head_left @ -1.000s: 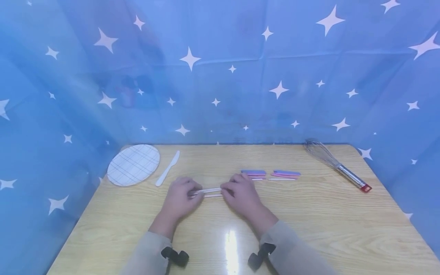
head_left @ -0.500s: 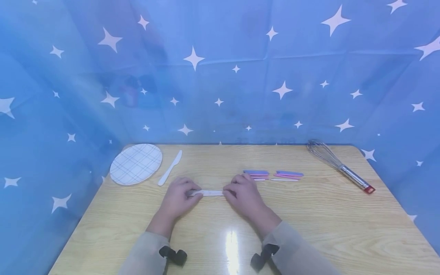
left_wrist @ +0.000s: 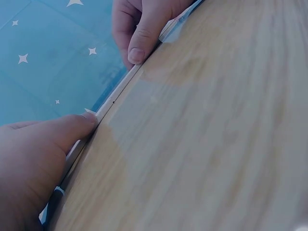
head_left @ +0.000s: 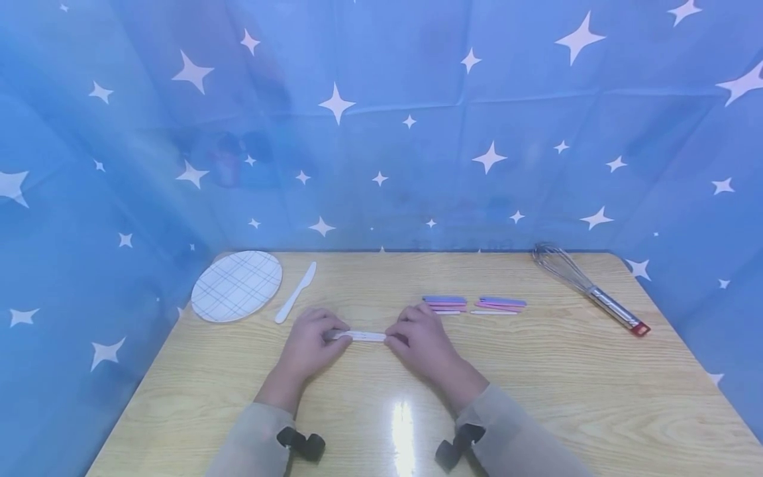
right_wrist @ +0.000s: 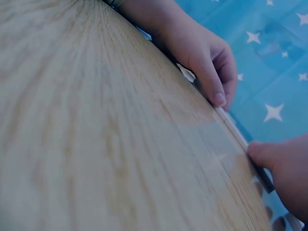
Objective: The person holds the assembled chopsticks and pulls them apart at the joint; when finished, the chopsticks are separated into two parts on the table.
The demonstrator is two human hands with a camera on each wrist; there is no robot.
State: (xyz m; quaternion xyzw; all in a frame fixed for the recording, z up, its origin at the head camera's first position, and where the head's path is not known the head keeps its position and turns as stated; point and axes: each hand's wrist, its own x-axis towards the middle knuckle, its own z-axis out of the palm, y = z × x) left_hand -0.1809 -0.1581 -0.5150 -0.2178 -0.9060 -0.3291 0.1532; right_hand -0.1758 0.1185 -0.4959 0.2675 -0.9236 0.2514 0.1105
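Note:
Thin white sticks (head_left: pixel 367 336) lie close side by side on the tabletop at the middle, crosswise between the two hands. My left hand (head_left: pixel 312 344) pinches their left ends with thumb and fingers, while my right hand (head_left: pixel 420 341) pinches the right ends. From the left wrist view, the white sticks (left_wrist: pixel 111 96) appear as one low pale strip along the table, with both thumbs against its near side. The right wrist view has the same strip (right_wrist: pixel 232 126) running between the thumbs. Both ends are hidden under the fingers, and I cannot tell exactly how many sticks there are.
Two small groups of purple, pink and white sticks, the left group (head_left: pixel 444 304) and the right group (head_left: pixel 501 305), lie behind the right hand. A checked plate (head_left: pixel 236 286) and white knife (head_left: pixel 296 292) are at back left. A whisk (head_left: pixel 590 289) lies back right.
A second ago the white sticks were spread, with a gap between them; now they lie together in one narrow band. Both hands stay at their ends, and the head view has shifted slightly.

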